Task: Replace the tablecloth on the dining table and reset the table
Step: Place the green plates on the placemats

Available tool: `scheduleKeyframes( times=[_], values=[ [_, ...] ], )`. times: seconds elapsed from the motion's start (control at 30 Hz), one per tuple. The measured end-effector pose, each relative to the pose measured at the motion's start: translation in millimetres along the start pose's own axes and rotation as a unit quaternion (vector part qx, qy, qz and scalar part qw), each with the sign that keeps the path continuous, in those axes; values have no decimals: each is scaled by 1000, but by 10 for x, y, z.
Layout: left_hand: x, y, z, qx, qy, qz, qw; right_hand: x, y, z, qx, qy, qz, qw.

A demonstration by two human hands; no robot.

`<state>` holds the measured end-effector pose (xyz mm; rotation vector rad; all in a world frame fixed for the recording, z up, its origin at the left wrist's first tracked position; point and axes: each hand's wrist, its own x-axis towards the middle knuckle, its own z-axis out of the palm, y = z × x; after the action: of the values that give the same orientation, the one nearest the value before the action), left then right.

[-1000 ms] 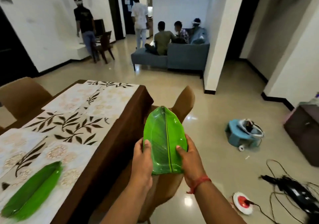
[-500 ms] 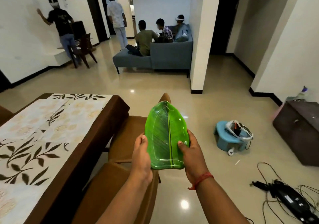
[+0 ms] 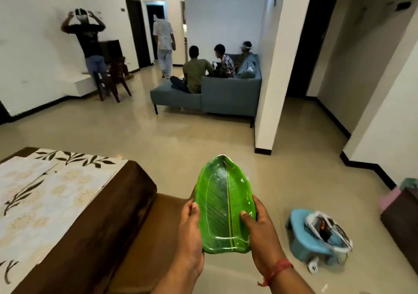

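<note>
Dining table (image 3: 126,194): far left, covered by a leaf-print tablecloth (image 3: 45,194).
Chair (image 3: 158,230): brown, beside the table's corner.
Left hand (image 3: 191,232): clamped on the plate's left rim.
Leaf-shaped plate (image 3: 224,205): green, glossy, carried clear of the table, above the chair.
Right hand (image 3: 263,232): clamped on the right rim.
Risk: the slick rim may slip from the thumb-held grip; the chair could catch the plate in passing.

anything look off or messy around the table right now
Mostly tidy. The floral tablecloth lies flat on the brown dining table, and the green leaf-shaped plate is held level by the left hand and right hand. Only the blue plastic stool on the floor, holding loose gear, looks out of place.
</note>
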<state>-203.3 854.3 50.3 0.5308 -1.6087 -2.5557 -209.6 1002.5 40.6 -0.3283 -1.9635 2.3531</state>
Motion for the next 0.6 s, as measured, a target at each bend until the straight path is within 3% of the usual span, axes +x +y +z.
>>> scheduleKeyframes(
  times=[0.33, 0.6],
  values=[
    [1776, 204, 1463, -31, 80, 24, 996, 2512, -566, -116, -9, -95, 1, 995],
    [3440, 280, 2190, -51, 99, 37, 993, 4386, -692, 103, -5, -126, -1, 992]
  ],
)
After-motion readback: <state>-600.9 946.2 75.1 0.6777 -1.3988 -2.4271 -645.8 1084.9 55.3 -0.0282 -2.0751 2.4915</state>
